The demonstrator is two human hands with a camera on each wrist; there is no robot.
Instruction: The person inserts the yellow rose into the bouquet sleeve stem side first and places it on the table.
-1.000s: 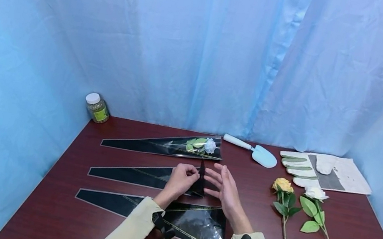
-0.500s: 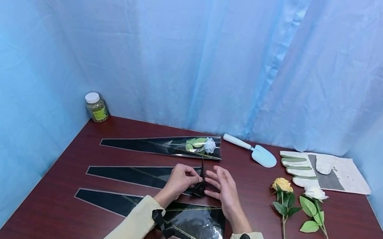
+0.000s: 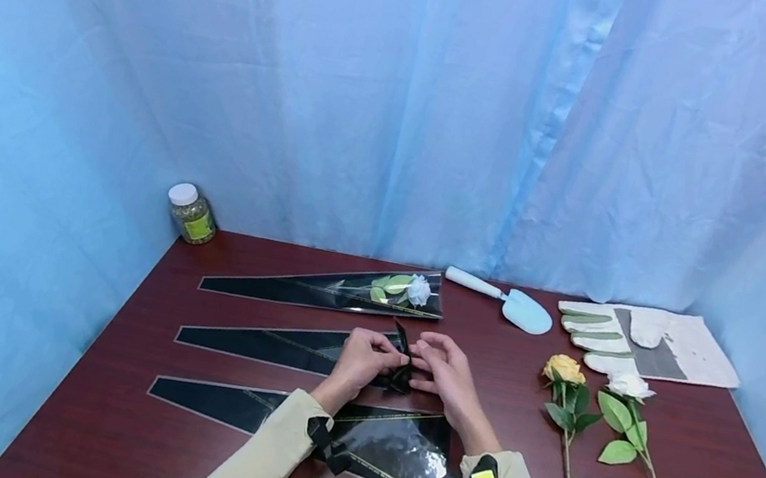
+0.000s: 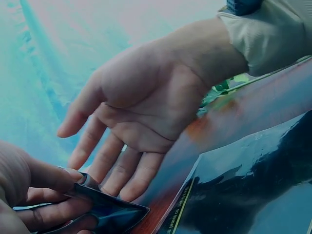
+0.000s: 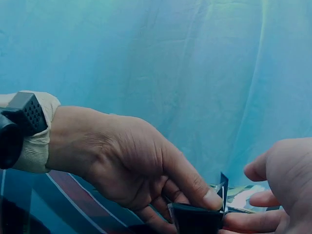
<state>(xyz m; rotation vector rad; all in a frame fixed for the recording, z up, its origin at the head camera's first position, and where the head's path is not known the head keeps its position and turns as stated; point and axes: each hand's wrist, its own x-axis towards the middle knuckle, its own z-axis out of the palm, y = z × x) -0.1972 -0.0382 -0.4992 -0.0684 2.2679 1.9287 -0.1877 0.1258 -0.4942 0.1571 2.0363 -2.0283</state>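
Observation:
My left hand (image 3: 360, 362) pinches the wide end of the middle black flower sleeve (image 3: 259, 343) between thumb and fingers. That end is lifted and its mouth gapes, as the sleeve (image 4: 117, 213) shows in the left wrist view. My right hand (image 3: 448, 378) faces it from the right, fingers nearly straight with the tips right at the sleeve's edge, thumb held apart. In the right wrist view the left thumb lies over the sleeve's rim (image 5: 197, 207). Below both wrists lies another black sleeve (image 3: 394, 448), flat, with a clear front.
Behind, a third sleeve (image 3: 283, 288) holds a light blue rose (image 3: 418, 290). A trowel (image 3: 526, 311) and gardening gloves (image 3: 668, 354) lie along the back. At right are a yellow rose (image 3: 565, 368) and a white rose (image 3: 630, 386); a lidded jar (image 3: 194, 220) stands back left.
My right hand has moved slightly left, its fingers now closer to the sleeve's mouth. The sleeve's upraised edge has tilted left. My left hand keeps its pinch.

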